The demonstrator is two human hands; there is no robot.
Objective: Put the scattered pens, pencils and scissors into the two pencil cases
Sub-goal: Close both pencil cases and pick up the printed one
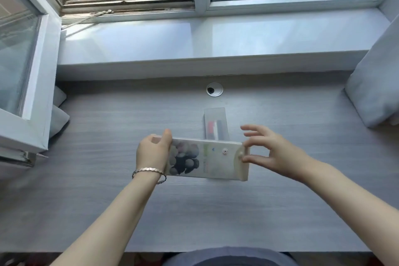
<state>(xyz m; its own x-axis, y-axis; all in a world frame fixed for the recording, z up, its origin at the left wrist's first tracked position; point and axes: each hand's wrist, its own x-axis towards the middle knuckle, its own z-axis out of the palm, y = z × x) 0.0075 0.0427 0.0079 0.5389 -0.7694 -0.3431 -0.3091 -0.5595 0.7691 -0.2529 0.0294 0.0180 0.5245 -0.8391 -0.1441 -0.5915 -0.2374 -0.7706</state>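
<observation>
A pale pencil case [207,158] printed with dark and grey round shapes is held lengthwise above the grey desk [108,201]. My left hand [153,153] grips its left end. My right hand [269,153] pinches the flap at its right end between thumb and forefinger, the other fingers spread. A metal snap shows on the case's face. Behind it, a clear pencil case [216,123] lies on the desk with red and dark items inside. No loose pens, pencils or scissors are visible.
A round cable grommet [214,89] sits at the desk's back edge below a wide windowsill [194,41]. An open window sash [21,71] juts in at the left. Grey curtain fabric [375,84] hangs at the right, with more at the left [58,114].
</observation>
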